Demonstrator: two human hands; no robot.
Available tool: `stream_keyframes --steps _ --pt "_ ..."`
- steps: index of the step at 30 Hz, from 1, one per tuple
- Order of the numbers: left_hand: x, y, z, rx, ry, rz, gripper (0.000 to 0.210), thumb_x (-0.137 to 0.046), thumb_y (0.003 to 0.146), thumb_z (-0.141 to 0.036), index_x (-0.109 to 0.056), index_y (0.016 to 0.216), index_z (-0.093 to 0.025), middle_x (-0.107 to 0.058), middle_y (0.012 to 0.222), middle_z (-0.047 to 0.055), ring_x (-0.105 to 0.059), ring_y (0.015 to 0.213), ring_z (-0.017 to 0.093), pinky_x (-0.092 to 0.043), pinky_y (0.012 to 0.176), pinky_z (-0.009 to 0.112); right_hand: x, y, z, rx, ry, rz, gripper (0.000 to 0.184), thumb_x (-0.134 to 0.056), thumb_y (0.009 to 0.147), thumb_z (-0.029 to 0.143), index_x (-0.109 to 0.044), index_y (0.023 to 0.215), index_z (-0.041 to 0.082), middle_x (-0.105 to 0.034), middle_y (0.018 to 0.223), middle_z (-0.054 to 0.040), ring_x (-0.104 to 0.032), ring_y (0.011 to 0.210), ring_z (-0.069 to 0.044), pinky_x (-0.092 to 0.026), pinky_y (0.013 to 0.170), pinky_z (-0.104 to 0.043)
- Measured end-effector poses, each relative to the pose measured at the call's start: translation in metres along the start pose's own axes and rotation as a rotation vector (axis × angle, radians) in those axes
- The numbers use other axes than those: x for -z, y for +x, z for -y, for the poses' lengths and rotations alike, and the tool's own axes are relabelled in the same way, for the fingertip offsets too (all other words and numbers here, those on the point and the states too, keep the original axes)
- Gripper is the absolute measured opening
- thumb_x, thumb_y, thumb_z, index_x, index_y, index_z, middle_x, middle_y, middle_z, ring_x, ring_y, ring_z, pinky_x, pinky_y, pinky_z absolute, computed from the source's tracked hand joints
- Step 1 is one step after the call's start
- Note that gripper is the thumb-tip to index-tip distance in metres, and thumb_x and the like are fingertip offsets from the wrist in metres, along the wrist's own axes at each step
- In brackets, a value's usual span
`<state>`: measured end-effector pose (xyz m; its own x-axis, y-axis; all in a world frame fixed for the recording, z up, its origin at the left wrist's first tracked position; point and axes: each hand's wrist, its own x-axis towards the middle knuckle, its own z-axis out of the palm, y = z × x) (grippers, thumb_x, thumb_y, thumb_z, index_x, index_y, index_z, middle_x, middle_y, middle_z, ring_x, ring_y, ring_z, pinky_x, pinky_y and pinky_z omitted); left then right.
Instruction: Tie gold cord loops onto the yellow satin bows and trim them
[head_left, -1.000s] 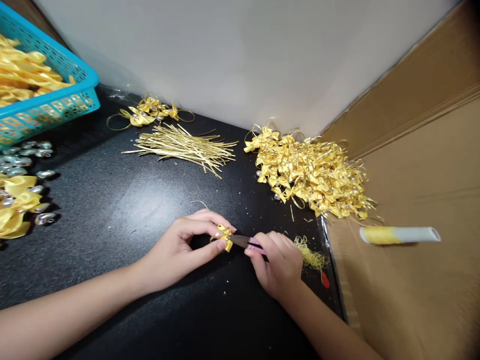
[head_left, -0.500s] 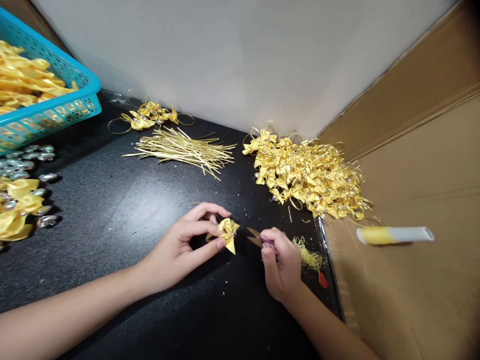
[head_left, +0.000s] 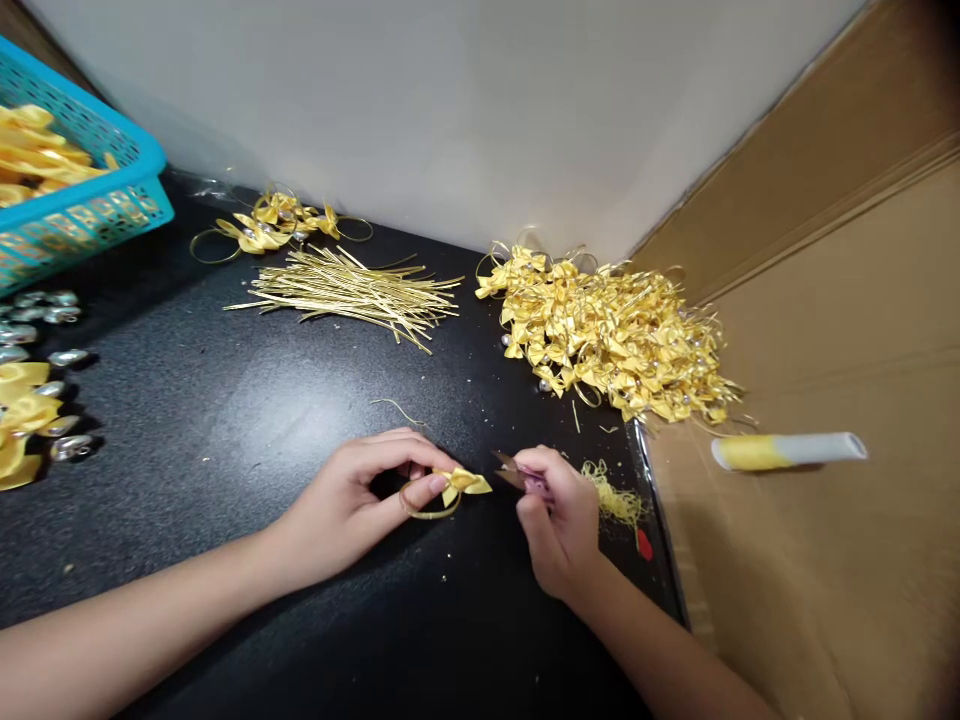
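A yellow ribbon bow (head_left: 466,482) with a gold loop hanging below it is pinched between the thumb and fingers of my left hand (head_left: 375,490), above the black table (head_left: 300,630). My right hand (head_left: 559,520) grips small scissors (head_left: 517,472) with purple handles. Their blades are parted and point left at the bow, a short gap away from it. A thin gold thread (head_left: 397,408) lies behind my left hand. Beside my right hand is a tangle of yellow thread scraps (head_left: 611,495).
Gold ties (head_left: 352,295) lie bundled toward the back, near a few finished bows (head_left: 277,222). A big heap of looped bows (head_left: 607,335) sits back right. At left are a blue basket (head_left: 142,165) of ribbons and silver beads (head_left: 71,447). A tube (head_left: 787,450) rests on cardboard at right.
My left hand has turned the bow, so its gold loop now shows below and its front faces away. The scissors have barely moved. The whole view has shifted slightly.
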<state>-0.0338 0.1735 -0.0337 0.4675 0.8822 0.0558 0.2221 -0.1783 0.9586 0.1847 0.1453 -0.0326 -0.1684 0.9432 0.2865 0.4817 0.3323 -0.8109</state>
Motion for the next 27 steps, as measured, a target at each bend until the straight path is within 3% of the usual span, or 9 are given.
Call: stream_keyframes --steps 2,6,11,15,20,27 --pt "-0.002 -0.001 0.001 0.026 -0.010 -0.031 0.012 -0.060 0.086 -0.025 -0.066 0.095 -0.018 -0.068 0.085 0.004 -0.062 0.075 0.014 -0.049 0.068 0.024 -0.003 -0.001 0.003 -0.042 0.070 -0.022 0.026 -0.055 0.085 0.043 -0.059 0.097 0.020 -0.061 0.068 0.0004 -0.056 0.055 -0.011 -0.046 0.053 -0.023" --pt "-0.006 -0.003 0.001 0.004 -0.028 -0.050 0.007 -0.061 0.085 -0.023 -0.058 0.087 -0.017 -0.065 0.077 0.002 -0.059 0.069 0.012 -0.047 0.064 0.023 -0.013 0.000 0.009 -0.153 0.164 0.025 0.020 -0.062 0.082 0.034 -0.065 0.096 0.020 -0.051 0.049 0.0072 -0.043 0.040 -0.007 -0.038 0.043 -0.019" --pt "-0.006 -0.002 -0.004 -0.083 -0.016 0.059 0.006 -0.056 0.085 -0.018 -0.056 0.080 -0.017 -0.065 0.080 0.003 -0.060 0.074 0.013 -0.047 0.069 0.024 -0.020 0.002 0.011 -0.261 0.230 0.037 0.013 -0.064 0.080 0.029 -0.067 0.075 0.017 -0.063 0.057 0.0015 -0.049 0.044 -0.007 -0.037 0.042 -0.018" --pt "-0.004 0.000 -0.010 -0.105 -0.024 0.133 0.013 -0.059 0.083 -0.029 -0.061 0.087 -0.017 -0.067 0.088 0.006 -0.061 0.081 0.018 -0.048 0.072 0.027 -0.020 0.002 0.012 -0.197 0.184 0.011 0.010 -0.064 0.079 0.025 -0.068 0.074 0.018 -0.067 0.061 0.0006 -0.056 0.048 -0.008 -0.043 0.047 -0.019" --pt "-0.005 0.005 -0.011 0.041 -0.086 0.137 0.024 -0.050 0.090 -0.031 -0.063 0.076 -0.017 -0.068 0.084 0.005 -0.062 0.079 0.016 -0.048 0.071 0.025 -0.020 0.002 0.012 -0.065 0.096 -0.022 0.008 -0.063 0.079 0.020 -0.068 0.073 0.019 -0.069 0.064 0.0013 -0.059 0.050 -0.008 -0.046 0.050 -0.018" --pt "-0.004 0.007 -0.011 0.056 -0.111 0.132 0.027 -0.052 0.090 -0.034 -0.066 0.074 -0.017 -0.069 0.086 0.005 -0.063 0.081 0.017 -0.049 0.073 0.025 -0.019 0.003 0.010 -0.067 0.078 -0.031 0.006 -0.064 0.079 0.019 -0.067 0.074 0.019 -0.070 0.065 0.0015 -0.060 0.051 -0.009 -0.047 0.052 -0.019"
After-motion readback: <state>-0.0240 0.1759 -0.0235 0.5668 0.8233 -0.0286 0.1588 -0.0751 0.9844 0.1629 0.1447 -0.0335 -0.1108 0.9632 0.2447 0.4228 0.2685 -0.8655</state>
